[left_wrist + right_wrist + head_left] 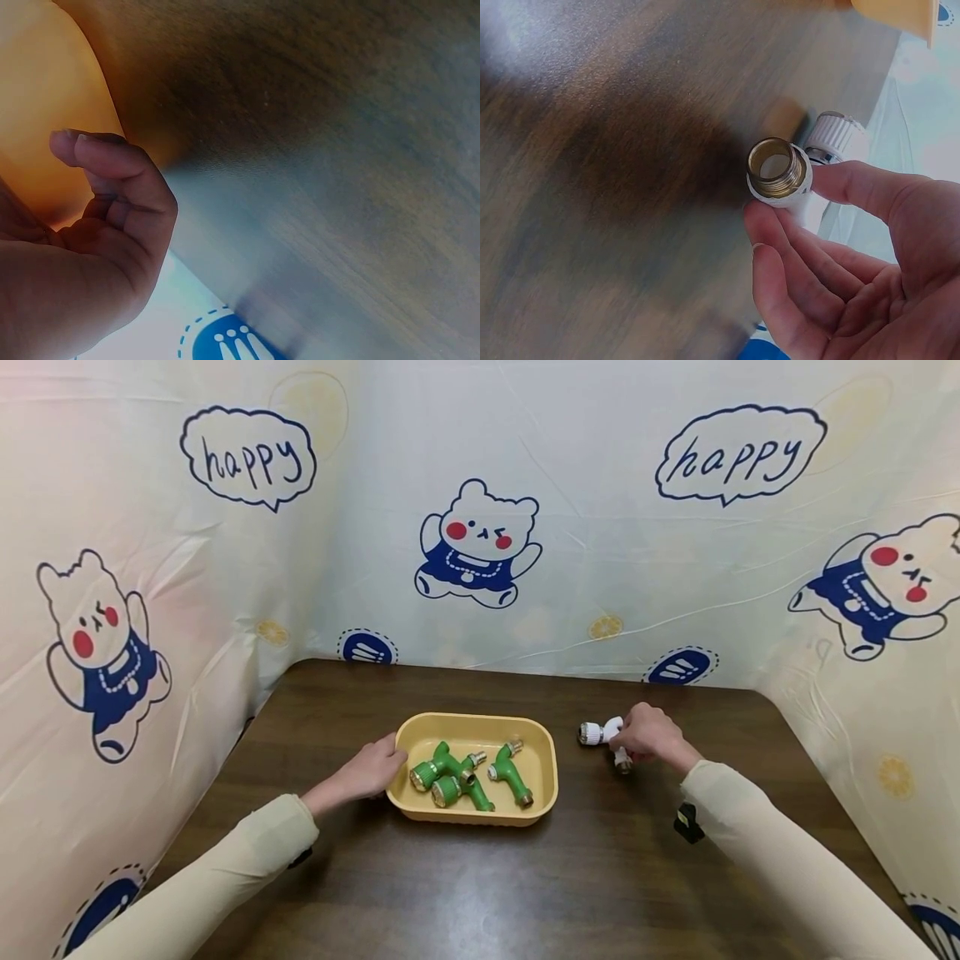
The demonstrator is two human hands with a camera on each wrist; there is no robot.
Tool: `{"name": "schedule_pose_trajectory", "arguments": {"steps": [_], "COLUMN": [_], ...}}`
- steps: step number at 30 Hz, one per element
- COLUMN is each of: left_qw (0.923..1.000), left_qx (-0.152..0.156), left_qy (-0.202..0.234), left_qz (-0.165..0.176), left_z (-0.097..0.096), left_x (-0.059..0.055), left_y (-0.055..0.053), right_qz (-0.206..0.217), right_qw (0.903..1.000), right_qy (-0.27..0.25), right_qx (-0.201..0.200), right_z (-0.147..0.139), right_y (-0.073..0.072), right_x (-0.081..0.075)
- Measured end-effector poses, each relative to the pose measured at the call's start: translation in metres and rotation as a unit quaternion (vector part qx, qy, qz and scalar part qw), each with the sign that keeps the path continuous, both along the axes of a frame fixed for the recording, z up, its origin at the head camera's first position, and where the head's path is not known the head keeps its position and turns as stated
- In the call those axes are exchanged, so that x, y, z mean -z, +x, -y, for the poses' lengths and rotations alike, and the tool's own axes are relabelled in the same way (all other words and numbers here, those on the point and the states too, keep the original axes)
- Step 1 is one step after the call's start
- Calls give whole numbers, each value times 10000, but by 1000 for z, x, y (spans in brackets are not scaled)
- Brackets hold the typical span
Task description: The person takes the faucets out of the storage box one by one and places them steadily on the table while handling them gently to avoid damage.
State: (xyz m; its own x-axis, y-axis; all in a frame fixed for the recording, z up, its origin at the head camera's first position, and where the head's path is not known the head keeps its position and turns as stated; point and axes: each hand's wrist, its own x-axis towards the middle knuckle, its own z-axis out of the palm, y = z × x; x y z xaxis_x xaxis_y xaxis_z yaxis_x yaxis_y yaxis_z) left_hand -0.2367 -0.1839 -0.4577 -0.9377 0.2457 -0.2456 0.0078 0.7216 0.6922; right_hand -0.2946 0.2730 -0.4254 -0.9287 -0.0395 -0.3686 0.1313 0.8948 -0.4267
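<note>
My left hand [375, 767] grips the left side of a yellow plastic tub [472, 717]. Close up in the left wrist view, its curled fingers [124, 161] lie against the yellow wall [52, 82]. Several green branched pipe valves [513, 777] with metal threaded ends lie in the tub, some overlapping at the left. To the right of the tub, my right hand [651, 732] pinches a white branched pipe valve [613, 727] between thumb and fingers. The right wrist view shows its brass threaded end [776, 169] facing the camera and its ribbed white knob [834, 135] behind.
Both hands work over a dark brown wooden table [480, 893]. A pale curtain [600, 568] printed with cartoon bears hangs along the table's back edge and both sides. A small black device [687, 823] sits at the right wrist.
</note>
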Motion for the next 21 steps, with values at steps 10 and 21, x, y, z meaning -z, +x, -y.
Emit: {"name": "schedule_pose_trajectory", "arguments": {"steps": [10,21], "left_qw": [10000,10000], "left_qx": [-7,18], "left_qy": [41,27], "left_qz": [6,-39], "left_z": [0,2], "left_x": [1,4], "left_y": [1,-1], "right_qz": [-84,-32], "right_qw": [9999,9999], "right_qy": [13,21], "right_qx": [-97,-106], "right_z": [-1,-1], "right_y": [0,-2], "right_x": [4,4]}}
